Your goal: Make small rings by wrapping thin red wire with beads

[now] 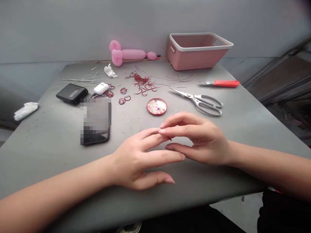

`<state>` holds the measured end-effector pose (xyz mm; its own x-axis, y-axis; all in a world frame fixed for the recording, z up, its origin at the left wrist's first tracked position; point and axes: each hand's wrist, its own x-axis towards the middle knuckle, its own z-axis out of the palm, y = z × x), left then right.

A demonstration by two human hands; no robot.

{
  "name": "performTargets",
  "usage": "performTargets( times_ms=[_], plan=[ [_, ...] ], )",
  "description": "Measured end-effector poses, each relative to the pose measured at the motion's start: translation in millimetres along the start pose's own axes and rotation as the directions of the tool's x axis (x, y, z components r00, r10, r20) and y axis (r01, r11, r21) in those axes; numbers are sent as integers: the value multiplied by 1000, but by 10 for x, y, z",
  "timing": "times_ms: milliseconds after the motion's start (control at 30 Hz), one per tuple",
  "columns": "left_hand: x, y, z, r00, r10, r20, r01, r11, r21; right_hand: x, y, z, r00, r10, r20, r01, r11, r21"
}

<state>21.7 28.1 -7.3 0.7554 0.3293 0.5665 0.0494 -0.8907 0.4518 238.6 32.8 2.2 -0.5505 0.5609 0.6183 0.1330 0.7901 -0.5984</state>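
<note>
My left hand [137,158] is above the front of the table, its fingers stretched out and spread, thumb apart. My right hand [206,142] meets it from the right, with curved fingers and thumb around the left fingertips. A small bit of red wire [169,138] shows between the two hands; the rest of it is hidden by the fingers. Just beyond them lies a red-rimmed lid [156,113] holding small pale and pink beads. Silver scissors [197,101] rest behind my right hand, their blades pointing left.
Cut red wires [142,81] lie behind the lid, with wire rings [121,101] to their left. A phone [96,137], black case [72,93] and white earbud case [101,88] are at left. A pink basket [196,60], balloon [132,54] and red cutter [225,83] stand farther back.
</note>
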Motion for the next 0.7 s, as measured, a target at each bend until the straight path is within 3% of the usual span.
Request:
performTargets(
  times_ms=[67, 200, 367, 467, 567, 700],
  plan=[
    [-13, -11, -11, 999, 24, 31, -27, 994, 101, 4, 4, -23, 999, 11, 35, -13, 998, 54],
    [-68, -27, -29, 991, -10, 133, -24, 967, 254, -20, -6, -38, 988, 148, 52, -154, 978, 139],
    [-96, -31, -31, 980, -40, 196, 1, 980, 198, -61, -15, -30, 952, 299, 71, -307, 913, 267],
    [-94, -39, -35, 980, -12, 200, -31, 977, 209, -53, 10, -57, 949, 272, 160, -311, 887, 340],
    [-90, -48, -38, 979, -47, 198, 13, 986, 168, -32, 43, -90, 951, 193, 243, -277, 881, 385],
    [-93, -38, -22, 975, -31, 219, -6, 986, 167, -17, 47, -92, 966, 131, 222, -187, 950, 251]
  ],
)
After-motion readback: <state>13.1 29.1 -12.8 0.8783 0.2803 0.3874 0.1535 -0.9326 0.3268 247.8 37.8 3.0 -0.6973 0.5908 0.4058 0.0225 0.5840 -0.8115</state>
